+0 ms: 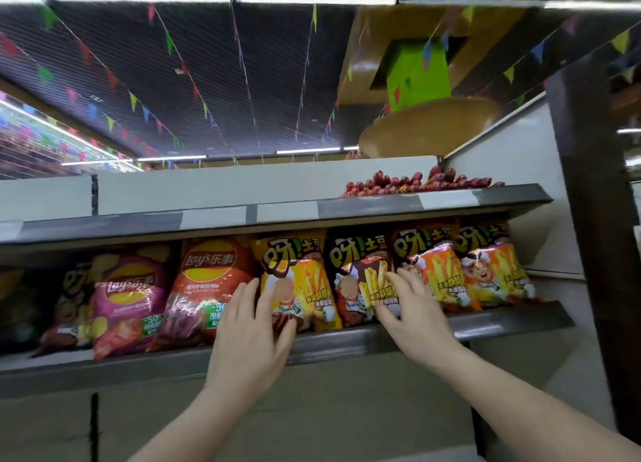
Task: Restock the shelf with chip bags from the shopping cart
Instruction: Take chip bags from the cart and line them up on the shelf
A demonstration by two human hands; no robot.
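Note:
A row of chip bags stands upright on a grey shelf [503, 321] at head height. My left hand [251, 329] lies with straight fingers against the front of a yellow fries bag [305, 281]. My right hand [412, 307] touches a dark brown fries bag [357, 274] with spread fingers. Neither hand grips a bag. To the left stand an orange-red Lay's bag [204, 284] and a pink Lay's bag [128, 295]. Two orange fries bags [437, 267] stand to the right. The shopping cart is out of view.
An upper shelf [277, 213] overhangs the bags and carries a pile of red sausages [412, 184] at its right. A dark upright post [596, 218] bounds the shelf on the right. White panels sit below the shelf. Bunting hangs from the ceiling.

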